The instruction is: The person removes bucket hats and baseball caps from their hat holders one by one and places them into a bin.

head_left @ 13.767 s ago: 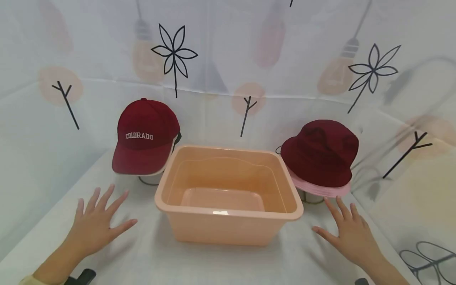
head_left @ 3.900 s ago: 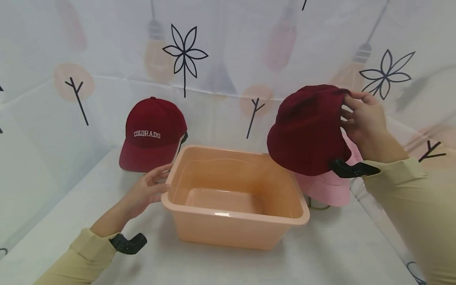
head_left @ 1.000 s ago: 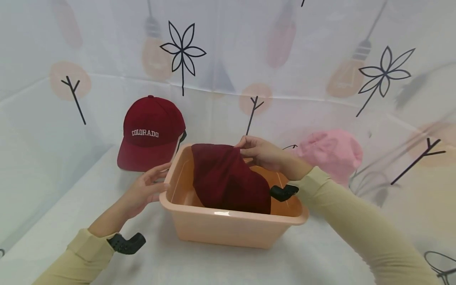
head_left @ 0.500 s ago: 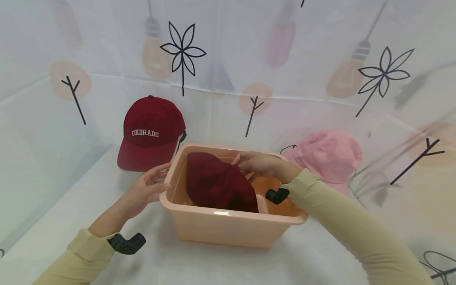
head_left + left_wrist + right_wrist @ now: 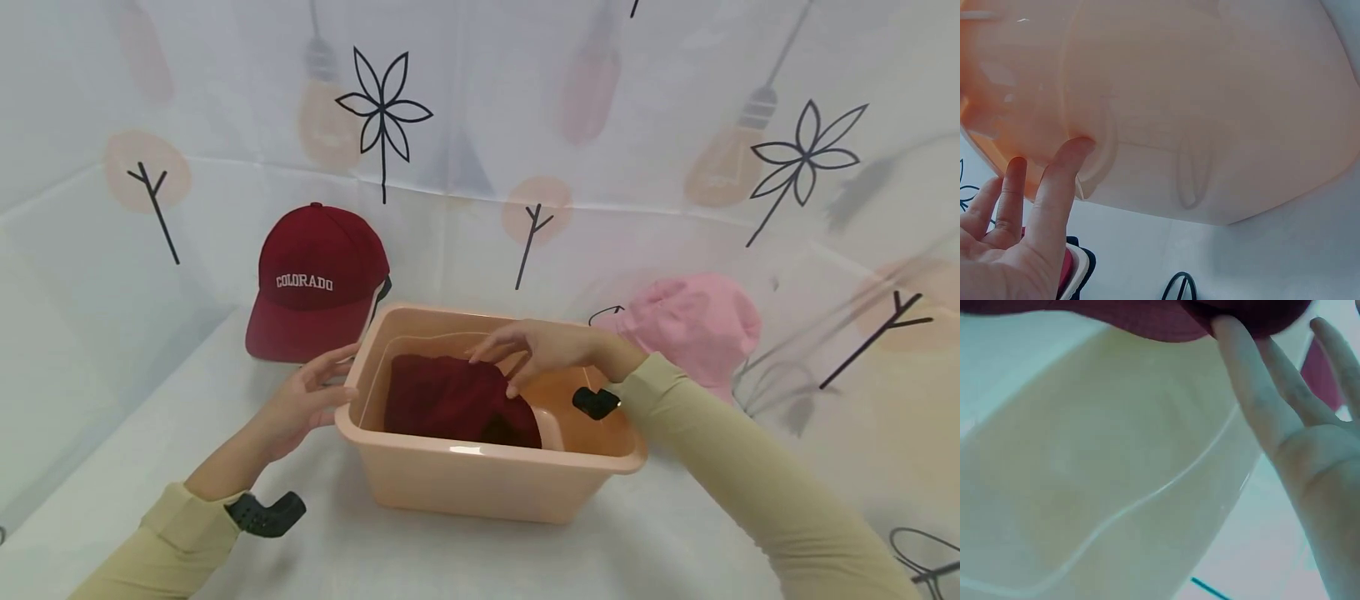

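A maroon bucket hat point(image 5: 450, 404) lies slumped inside the peach plastic tub point(image 5: 480, 492), toward its left side. Over it is my right hand point(image 5: 551, 346), thumb and fingers spread apart; in the right wrist view the straight fingers point(image 5: 1254, 387) reach to the edge of the maroon cloth. My left hand point(image 5: 296, 417) is at the tub's left side, and in the left wrist view its extended thumb point(image 5: 1054, 194) presses on the tub wall. Behind the left hand stands a maroon baseball cap point(image 5: 318, 287) lettered COLORADO.
At the back right, a pink hat point(image 5: 697, 329) sits on a stand, partly hidden by the right arm. The white tabletop point(image 5: 420, 558) runs in front of the tub, and a printed white cloth point(image 5: 465, 108) hangs behind everything.
The bucket hat has come off the pink hat at right and into the tub. Over the last second it sank lower, and my right hand let it go. The left hand stays at the tub.
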{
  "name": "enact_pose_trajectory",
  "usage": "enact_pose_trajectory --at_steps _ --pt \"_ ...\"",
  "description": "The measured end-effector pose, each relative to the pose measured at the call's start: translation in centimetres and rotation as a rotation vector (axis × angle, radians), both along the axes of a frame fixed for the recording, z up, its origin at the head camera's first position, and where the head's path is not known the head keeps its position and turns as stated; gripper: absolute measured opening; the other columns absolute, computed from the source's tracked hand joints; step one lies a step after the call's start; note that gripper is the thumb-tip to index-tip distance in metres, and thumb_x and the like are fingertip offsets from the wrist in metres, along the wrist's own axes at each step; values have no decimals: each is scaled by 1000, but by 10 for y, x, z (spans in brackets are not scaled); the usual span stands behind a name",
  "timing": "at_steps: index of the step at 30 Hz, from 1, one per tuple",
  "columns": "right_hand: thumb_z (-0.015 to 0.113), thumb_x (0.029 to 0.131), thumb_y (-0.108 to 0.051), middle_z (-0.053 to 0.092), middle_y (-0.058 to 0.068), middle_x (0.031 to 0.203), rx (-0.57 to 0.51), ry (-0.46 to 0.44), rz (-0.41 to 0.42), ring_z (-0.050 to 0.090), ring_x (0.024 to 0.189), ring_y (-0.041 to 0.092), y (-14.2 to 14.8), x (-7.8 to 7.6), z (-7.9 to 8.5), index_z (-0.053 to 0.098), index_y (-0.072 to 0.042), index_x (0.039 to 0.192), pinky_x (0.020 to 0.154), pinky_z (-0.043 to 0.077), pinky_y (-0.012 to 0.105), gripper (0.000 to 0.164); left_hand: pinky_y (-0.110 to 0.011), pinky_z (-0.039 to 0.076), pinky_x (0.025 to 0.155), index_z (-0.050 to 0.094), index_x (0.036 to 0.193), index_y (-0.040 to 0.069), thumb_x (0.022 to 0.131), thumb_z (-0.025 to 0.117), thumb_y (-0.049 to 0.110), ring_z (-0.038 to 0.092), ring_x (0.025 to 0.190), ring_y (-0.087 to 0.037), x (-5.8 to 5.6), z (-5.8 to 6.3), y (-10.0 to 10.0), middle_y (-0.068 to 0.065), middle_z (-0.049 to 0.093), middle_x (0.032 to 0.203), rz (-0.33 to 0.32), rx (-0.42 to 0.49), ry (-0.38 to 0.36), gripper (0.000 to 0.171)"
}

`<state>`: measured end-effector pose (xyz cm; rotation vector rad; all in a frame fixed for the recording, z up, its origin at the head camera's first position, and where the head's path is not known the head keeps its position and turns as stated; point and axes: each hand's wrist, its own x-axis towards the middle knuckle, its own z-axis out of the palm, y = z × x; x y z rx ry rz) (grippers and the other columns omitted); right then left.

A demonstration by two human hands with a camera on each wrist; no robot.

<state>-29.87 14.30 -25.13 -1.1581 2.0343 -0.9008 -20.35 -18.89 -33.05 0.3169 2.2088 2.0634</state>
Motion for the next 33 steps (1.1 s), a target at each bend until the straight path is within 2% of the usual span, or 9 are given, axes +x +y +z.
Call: enact_pose_trajectory --at_steps 4,8,11,15,19,22,25,27,33 --pt "77 76 -9 35 3 146 109 128 144 30 133 18 -7 5 -3 56 -14 128 96 42 39 56 -48 48 85 27 146 10 87 62 18 36 125 -42 0 0 -1 -23 32 141 -1 -2 -2 69" --pt "77 75 -8 33 6 147 155 301 217 27 135 21 -13 5 -12 56 -14 129 99 38 37 58 -49 48 86 27 146 10 87 62 17 36 125 -43 0 0 -2 -23 32 141 1 -4 -3 69" --pt "76 75 -5 35 9 145 167 401 232 28 134 24 -18 1 -20 58 -13 127 103 34 35 56 -49 48 86 27 146 10 87 62 17 35 125 -43 0 1 -3 -23 32 141 1 -8 -4 69" --pt "76 74 0 36 13 144 209 455 237 29 133 27 -24 -5 -26 58 -10 126 104 32 37 56 -49 48 86 27 146 10 87 62 17 35 125 -42 0 2 -2 -23 33 141 4 -7 -8 69" --pt "75 71 3 41 17 141 317 591 286 32 131 31 -29 -11 -34 56 -7 128 105 31 39 60 -48 48 86 26 146 10 87 62 18 36 125 -41 1 2 -2 -22 33 141 3 -7 -8 69" --pt "71 71 7 41 16 141 433 676 317 38 128 31 -32 -15 -42 53 -9 132 99 38 34 66 -47 48 86 27 146 10 88 62 18 37 125 -41 1 1 -3 -22 34 140 -3 0 -8 69" --pt "69 70 9 39 14 142 531 704 310 43 123 30 -34 -16 -47 50 -13 135 87 45 28 71 -46 48 86 27 146 10 88 62 17 37 124 -40 1 1 -3 -22 34 140 -9 9 -12 68" --pt "70 69 10 39 13 142 559 698 296 45 122 29 -35 -17 -47 50 -14 135 85 46 27 73 -46 48 86 27 146 10 88 62 18 37 124 -39 0 1 -3 -22 34 141 -13 12 -16 67" --pt "76 72 2 43 13 139 535 540 253 37 129 28 -33 -19 -33 51 -8 133 105 32 34 67 -46 48 86 26 146 10 88 62 18 38 124 -40 1 1 -2 -23 34 141 -11 8 -20 68"
